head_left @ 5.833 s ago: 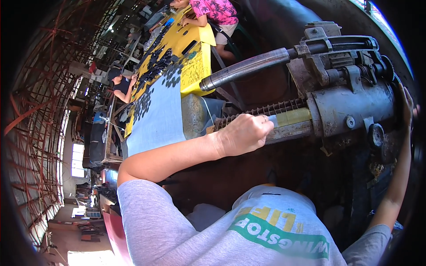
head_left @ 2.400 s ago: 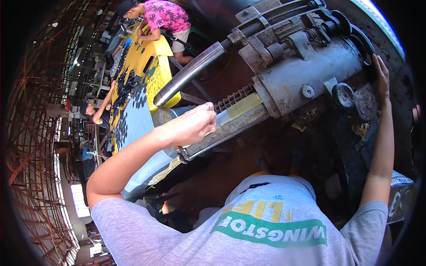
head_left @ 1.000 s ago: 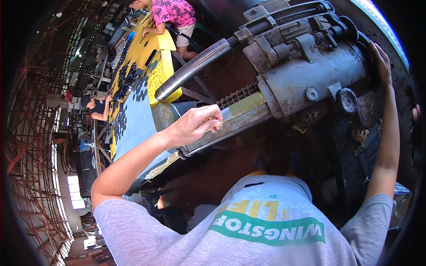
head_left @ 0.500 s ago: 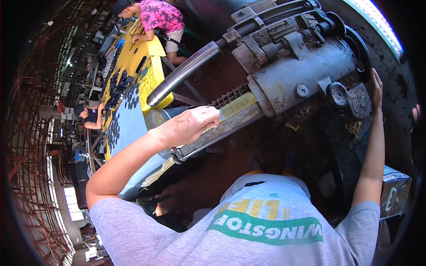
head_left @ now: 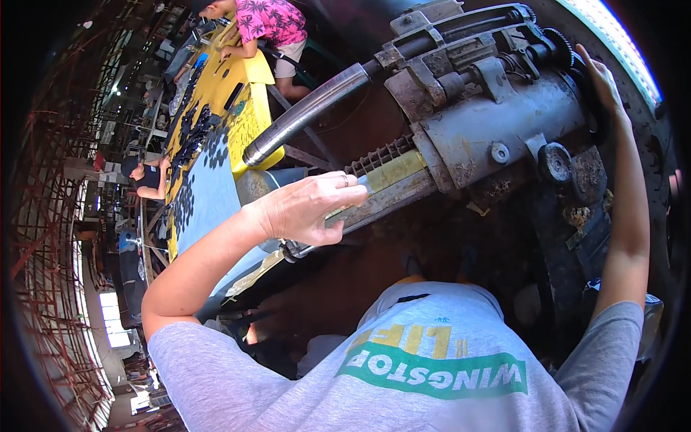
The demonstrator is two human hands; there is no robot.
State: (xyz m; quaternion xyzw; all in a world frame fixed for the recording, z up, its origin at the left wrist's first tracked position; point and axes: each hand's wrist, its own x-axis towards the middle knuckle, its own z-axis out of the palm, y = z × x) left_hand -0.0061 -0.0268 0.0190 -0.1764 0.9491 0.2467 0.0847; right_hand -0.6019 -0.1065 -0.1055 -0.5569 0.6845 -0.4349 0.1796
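Observation:
A heavy grey machine [head_left: 504,122] with a rounded housing stands in front of me. My left hand [head_left: 313,205] is over the metal bed at its left end, beside a yellowish strip [head_left: 394,171] and a coiled spring [head_left: 381,155]. Its fingers are curled with the thumb below them; whatever they hold is hidden. At the machine's far right end, my right hand [head_left: 603,83] lies along the rim of a dark wheel [head_left: 586,101], fingers stretched out. A shiny metal cylinder [head_left: 306,111] juts out to the left above the bed.
To the left stands a long table with a yellow cover [head_left: 248,108] and pale blue sheet [head_left: 216,194], strewn with small dark pieces [head_left: 188,133]. A person in a pink shirt [head_left: 270,21] leans over it; another person [head_left: 149,176] works farther off. A round knob [head_left: 555,163] projects from the machine.
My right hand has moved up and away along the wheel's rim, its arm swinging outward. My left hand has shifted slightly right, and its thumb now shows lower. The view has moved slightly.

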